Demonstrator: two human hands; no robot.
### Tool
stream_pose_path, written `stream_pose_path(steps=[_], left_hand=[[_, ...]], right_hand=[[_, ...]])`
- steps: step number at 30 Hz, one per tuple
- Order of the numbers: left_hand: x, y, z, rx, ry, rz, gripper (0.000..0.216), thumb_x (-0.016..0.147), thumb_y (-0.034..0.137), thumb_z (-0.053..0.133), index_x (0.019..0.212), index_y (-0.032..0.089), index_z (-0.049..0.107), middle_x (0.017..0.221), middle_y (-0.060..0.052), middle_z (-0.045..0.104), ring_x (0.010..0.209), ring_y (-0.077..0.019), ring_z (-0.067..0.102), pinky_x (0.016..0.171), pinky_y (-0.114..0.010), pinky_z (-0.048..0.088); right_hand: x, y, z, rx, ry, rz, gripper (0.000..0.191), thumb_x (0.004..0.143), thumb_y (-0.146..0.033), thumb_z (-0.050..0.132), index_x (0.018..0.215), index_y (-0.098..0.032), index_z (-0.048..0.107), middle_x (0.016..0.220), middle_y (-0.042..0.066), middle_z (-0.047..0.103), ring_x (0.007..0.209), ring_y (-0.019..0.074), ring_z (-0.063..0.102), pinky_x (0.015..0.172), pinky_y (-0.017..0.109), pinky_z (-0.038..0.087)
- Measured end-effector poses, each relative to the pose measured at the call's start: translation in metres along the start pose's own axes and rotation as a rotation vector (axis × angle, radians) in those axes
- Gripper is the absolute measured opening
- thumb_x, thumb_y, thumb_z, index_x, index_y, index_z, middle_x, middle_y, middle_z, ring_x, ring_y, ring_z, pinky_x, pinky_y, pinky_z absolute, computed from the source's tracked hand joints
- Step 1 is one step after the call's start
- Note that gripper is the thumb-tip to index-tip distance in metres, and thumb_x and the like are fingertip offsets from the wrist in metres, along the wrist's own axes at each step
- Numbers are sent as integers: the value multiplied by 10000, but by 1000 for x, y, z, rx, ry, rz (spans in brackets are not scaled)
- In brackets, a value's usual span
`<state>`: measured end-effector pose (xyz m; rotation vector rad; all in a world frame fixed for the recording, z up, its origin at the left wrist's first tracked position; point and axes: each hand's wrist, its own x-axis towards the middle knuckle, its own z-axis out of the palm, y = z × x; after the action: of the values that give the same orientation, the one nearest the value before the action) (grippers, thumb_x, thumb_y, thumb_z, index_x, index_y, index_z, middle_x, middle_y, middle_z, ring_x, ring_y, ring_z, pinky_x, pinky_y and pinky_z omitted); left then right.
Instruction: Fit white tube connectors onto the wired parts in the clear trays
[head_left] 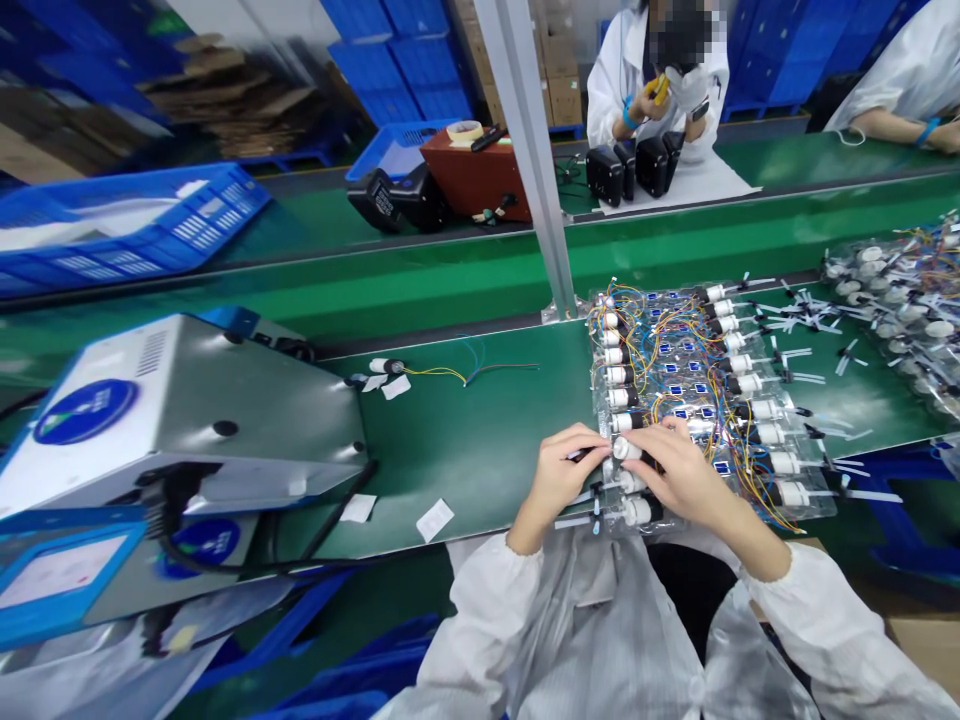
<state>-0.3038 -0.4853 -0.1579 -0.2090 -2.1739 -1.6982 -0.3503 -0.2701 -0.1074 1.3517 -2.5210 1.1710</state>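
Observation:
My left hand and my right hand meet over a small white cylindrical part with a black end, at the near end of a clear tray. Both hands are closed in a pinch on that part. My left fingers also grip a thin dark piece beside it. The tray holds two rows of several such white parts with yellow, blue and orange wires. Both hands wear white sleeves.
A grey machine with a blue screen stands at the left. A loose wired part and paper slips lie on the green bench. A metal post rises behind. Another worker sits across the belt. Blue crates at far left.

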Motion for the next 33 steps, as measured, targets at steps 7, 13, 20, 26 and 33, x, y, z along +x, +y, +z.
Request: stream_pose_path(steps=[7, 13, 20, 26, 33], left_hand=[[1, 1, 2, -6, 4, 21, 101, 906, 272, 766, 871, 189, 812, 794, -60, 772, 758, -168, 688, 731, -311, 552], [2, 1, 2, -21, -31, 99, 51, 900, 210, 769, 878, 204, 814, 818, -59, 784, 768, -166, 691, 741, -322, 549], [-1, -5, 2, 6, -45, 91, 75, 914, 248, 759, 883, 210, 816, 816, -62, 782, 772, -172, 697, 744, -339, 560], [2, -2, -2, 43, -94, 165, 73, 919, 191, 744, 940, 206, 812, 848, -62, 786, 782, -165, 699, 740, -324, 565], [5, 7, -13, 125, -196, 166, 172, 929, 201, 732, 1083, 216, 809, 1002, -93, 776, 906, -179, 709, 809, -326, 582]], right_hand=[[1, 2, 0, -14, -47, 5, 301, 1071, -281, 532, 1356, -222, 610, 1256, 114, 744, 1121, 226, 683, 1038, 434, 338], [2, 2, -2, -1, -85, 26, 302, 1085, -290, 504, 1358, -228, 618, 1264, 105, 741, 1087, 204, 682, 1012, 411, 323], [3, 1, -3, -96, -121, -24, 283, 1087, -269, 476, 1318, -206, 629, 1191, 108, 750, 1041, 219, 646, 978, 412, 330], [4, 1, -2, -133, -138, -29, 274, 1086, -265, 469, 1293, -191, 632, 1133, 106, 752, 1009, 225, 636, 960, 411, 343], [0, 3, -1, -95, -100, -4, 288, 1083, -278, 487, 1312, -211, 649, 1203, 107, 757, 1062, 215, 667, 960, 406, 349]])
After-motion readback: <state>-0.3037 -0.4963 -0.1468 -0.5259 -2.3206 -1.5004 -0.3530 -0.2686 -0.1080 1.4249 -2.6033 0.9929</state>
